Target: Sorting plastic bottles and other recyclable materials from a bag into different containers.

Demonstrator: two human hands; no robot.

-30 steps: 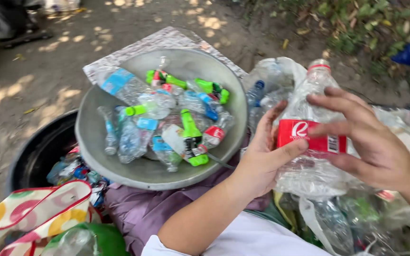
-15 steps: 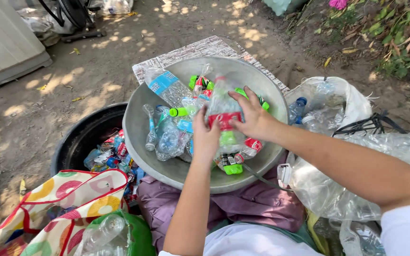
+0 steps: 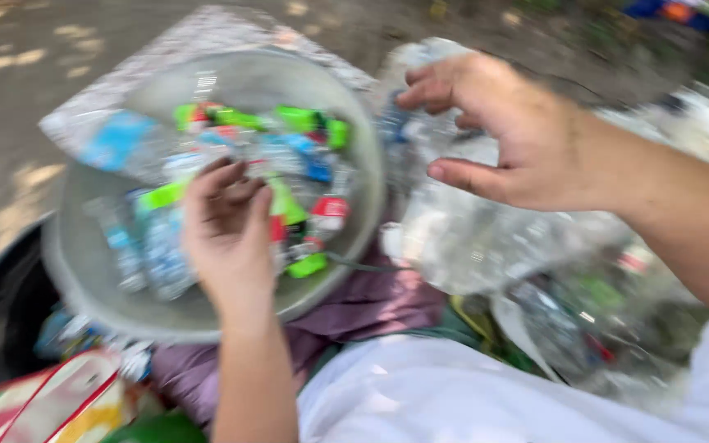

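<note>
Grey metal forms the wide round basin [image 3: 84, 262] that sits at the left of the view, resting on a crumpled purple cloth [image 3: 371, 308] and overlapping a black round tub [image 3: 2, 312] at its lower left edge. Crushed clear plastic bottles [image 3: 157, 246] with green, blue and red caps and labels fill the basin's middle and far side; the picture is blurred, so single bottles are hard to tell apart.

Over the near side of the basin hangs the left hand [image 3: 227, 234], back towards the camera, its fingers [image 3: 231, 184] curled inward and close together above the bottles. Whether they pinch one of the bottles or merely touch the heap cannot be told.

Beyond the basin's right rim the right hand [image 3: 506, 135] is raised above a clear plastic bag [image 3: 486, 238] stuffed with more empty bottles. Its fingers are loosely bent and a little apart, thumb held out below them, with nothing visibly held between them. The bag lies just beside the basin, against its right edge.

White fabric [image 3: 420, 394] of the person's clothing fills the lower middle. A patterned red, yellow and white bag [image 3: 51, 406] shows at the lower left corner, below the black tub. Bare dusty ground [image 3: 10, 98] lies beyond, dappled with light.
</note>
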